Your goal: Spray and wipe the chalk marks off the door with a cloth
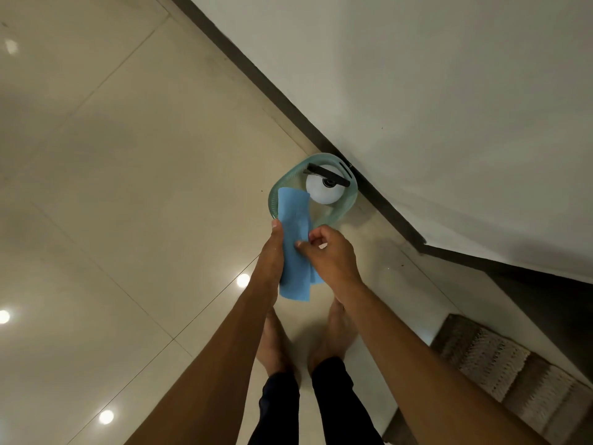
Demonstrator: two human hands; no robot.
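Two hands meet over a folded blue cloth (295,248) held above the tiled floor (128,187). The left hand (271,255) lies along the cloth's left edge with its fingers stretched out under the fabric and the thumb on top, so the cloth rests on it; how firmly those hidden fingers grip I cannot tell. The right hand (327,252) has its fingers curled, and the thumb and forefinger pinch the cloth's right edge about midway down.

Beyond the fingertips, on the floor against the dark skirting (288,101), sits a pale green basket (348,200). Inside it, past the right hand's knuckles, stands a white spray bottle (321,192) with a black trigger head, seen from straight above. No label, brand or writing can be read on the bottle, the basket or the cloth; the top-down angle hides the bottle's sides. The cloth's far end covers the basket's left rim and part of its inside.

The white wall (449,91) fills the upper right. Whether any of this surface is the door I cannot tell, and no chalk marks are discernible. Below the wrists, two bare feet (333,335) and dark trouser legs (337,396) show, partly hidden by the forearms. A woven mat (500,370) at lower right is cut off by the frame edge.
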